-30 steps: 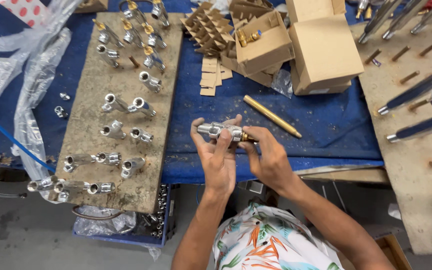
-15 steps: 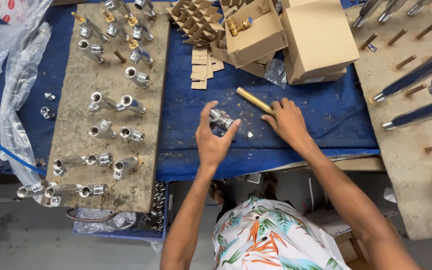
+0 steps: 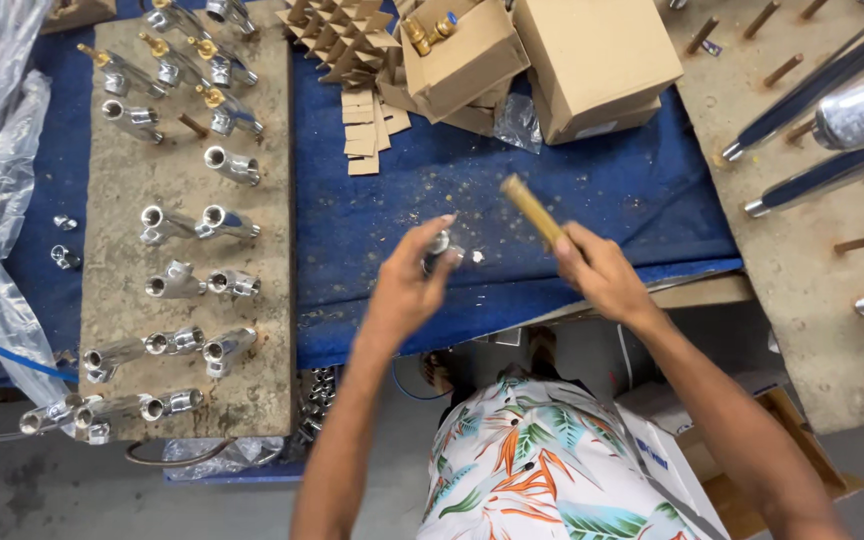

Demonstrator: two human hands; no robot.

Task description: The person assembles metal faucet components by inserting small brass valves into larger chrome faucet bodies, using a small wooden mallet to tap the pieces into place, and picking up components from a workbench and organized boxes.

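My left hand [image 3: 407, 290] holds a small chrome faucet fitting [image 3: 442, 248] upright over the blue-covered bench [image 3: 392, 200]. My right hand [image 3: 597, 270] grips a brass-coloured rod [image 3: 532, 208] by its lower end, with the rod slanting up and to the left, near the fitting but apart from it. Both hands hover just above the bench's front edge.
A worn board [image 3: 187, 240] on the left carries several chrome faucet bodies [image 3: 197, 222] standing on pegs. Cardboard boxes [image 3: 592, 60] and cardboard dividers [image 3: 337, 35] lie at the back. On the right, a pegged board [image 3: 812, 250] holds long chrome tubes [image 3: 832, 100]. Plastic bags [image 3: 2, 200] hang far left.
Both hands held the fitting a second ago. My right hand let go, reached to the rod lying on the bench and lifted it. My left hand kept the fitting.
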